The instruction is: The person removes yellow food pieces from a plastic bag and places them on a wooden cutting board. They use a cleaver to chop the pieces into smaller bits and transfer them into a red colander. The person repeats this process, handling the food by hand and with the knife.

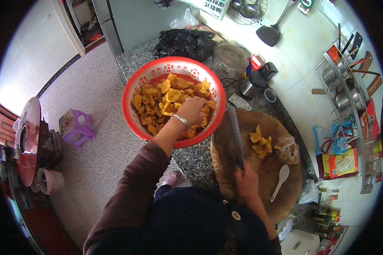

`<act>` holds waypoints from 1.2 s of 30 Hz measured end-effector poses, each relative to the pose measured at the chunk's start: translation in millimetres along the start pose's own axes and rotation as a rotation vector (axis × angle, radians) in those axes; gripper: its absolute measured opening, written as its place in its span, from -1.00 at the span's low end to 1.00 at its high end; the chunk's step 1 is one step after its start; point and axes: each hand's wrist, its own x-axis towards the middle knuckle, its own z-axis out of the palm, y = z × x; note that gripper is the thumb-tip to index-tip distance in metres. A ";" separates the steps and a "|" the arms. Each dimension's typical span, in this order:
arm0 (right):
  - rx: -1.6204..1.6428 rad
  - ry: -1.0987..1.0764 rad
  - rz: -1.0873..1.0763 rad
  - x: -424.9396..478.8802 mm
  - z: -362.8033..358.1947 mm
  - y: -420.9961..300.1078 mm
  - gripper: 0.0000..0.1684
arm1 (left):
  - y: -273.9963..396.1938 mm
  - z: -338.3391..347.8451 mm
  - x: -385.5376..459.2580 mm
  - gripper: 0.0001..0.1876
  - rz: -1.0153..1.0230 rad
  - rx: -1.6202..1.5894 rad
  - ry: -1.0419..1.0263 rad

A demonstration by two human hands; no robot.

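Note:
My left hand (193, 110), with a bracelet at the wrist, reaches into a red-rimmed enamel basin (127, 118) among golden-brown fried food pieces (150, 95). Its fingertips are partly hidden in the pieces, so its grip is unclear. In my right hand (247, 181) is the handle of a cleaver (236, 137), whose blade points away from me over the left side of a round wooden chopping block (242, 204). A few fried pieces (260, 142) lie on the block, right of the blade. Beside them are a crumpled clear plastic bag (289, 149) and a white spoon (281, 181).
Behind the basin lies a black plastic bag (185, 44), next to a clear lidded jar (229, 60). A steel canister (252, 84) and a small round container (270, 95) stand beyond the block. A wall rack (341, 92) holds utensils at the right. A purple stool (78, 127) is on the floor.

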 end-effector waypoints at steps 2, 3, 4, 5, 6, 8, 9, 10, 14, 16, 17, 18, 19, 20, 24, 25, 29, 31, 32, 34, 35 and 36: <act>-0.018 0.006 -0.003 0.8 2.6 5.9 -0.71 | 16.9 -0.2 11.2 -0.58 -0.161 0.056 -0.190; -0.023 0.006 -0.006 1.4 4.5 6.2 -0.71 | 21.2 0.6 15.1 -0.55 -0.207 0.088 -0.212; -0.008 0.003 -0.006 1.6 4.0 5.1 -0.71 | 24.8 1.5 18.9 -0.52 -0.253 0.120 -0.233; 0.006 0.000 -0.006 1.3 2.0 1.6 -0.71 | 27.8 2.8 22.7 -0.50 -0.299 0.152 -0.254; 0.017 -0.003 -0.001 -0.1 0.5 -0.6 -0.71 | 31.1 7.1 26.6 -0.53 -0.307 0.213 -0.245; 0.014 0.037 -0.061 0.3 5.3 4.0 -0.70 | 33.3 17.4 33.1 -0.60 -0.324 0.334 -0.226; 0.013 0.062 -0.089 0.5 5.9 6.7 -0.70 | 31.3 19.0 34.3 -0.63 -0.294 0.298 -0.211; 0.026 0.061 -0.071 0.1 5.0 7.4 -0.70 | 25.6 18.0 32.9 -0.67 -0.265 0.263 -0.196; 0.044 0.052 -0.041 0.2 4.1 7.3 -0.70 | -3.7 -0.2 23.6 -0.61 -0.215 -0.274 -0.153; 0.039 0.029 -0.018 0.2 3.6 3.3 -0.68 | -20.5 -10.8 16.5 -0.53 -0.198 -0.601 -0.132; 0.040 0.009 0.010 0.3 2.4 1.8 -0.68 | -27.2 -14.6 13.3 -0.54 -0.194 -0.618 -0.097; 0.036 -0.010 0.039 0.1 0.9 1.2 -0.69 | -32.3 -17.0 10.6 -0.55 -0.188 -0.640 -0.062; 0.048 -0.001 0.033 -0.2 1.1 1.1 -0.69 | -37.2 -19.2 8.4 -0.56 -0.183 -0.662 -0.025; 0.059 0.008 0.027 -0.5 1.5 1.0 -0.69 | -41.9 -21.6 8.1 -0.61 -0.214 -0.723 -0.044; 0.064 0.023 0.012 -0.5 -1.4 -2.0 -0.69 | -37.0 -27.4 1.9 -0.69 -0.294 -1.139 -0.053; 0.064 0.033 -0.002 -0.2 -1.2 -1.5 -0.69 | -32.4 -29.9 1.0 -0.70 -0.305 -1.216 -0.053; 0.062 0.048 -0.023 0.3 1.4 4.2 -0.69 | -11.3 -41.1 -2.8 -0.68 -0.342 -1.482 -0.026; 0.060 0.046 -0.022 0.8 2.3 5.2 -0.68 | -10.3 -44.1 -6.2 -0.67 -0.320 -1.527 -0.052; 0.058 0.049 -0.025 1.0 2.4 5.1 -0.68 | -10.7 -45.2 -7.1 -0.66 -0.308 -1.549 -0.064; 0.053 0.046 -0.020 1.1 2.8 4.9 -0.68 | -14.6 -42.7 -7.7 -0.66 -0.266 -1.594 -0.050; 0.048 0.040 -0.013 1.2 2.8 4.6 -0.67 | -16.0 -41.9 -8.0 -0.66 -0.244 -1.616 -0.042; 0.044 0.034 -0.004 1.1 3.2 4.6 -0.67 | -16.2 -42.1 -8.3 -0.67 -0.254 -1.607 -0.040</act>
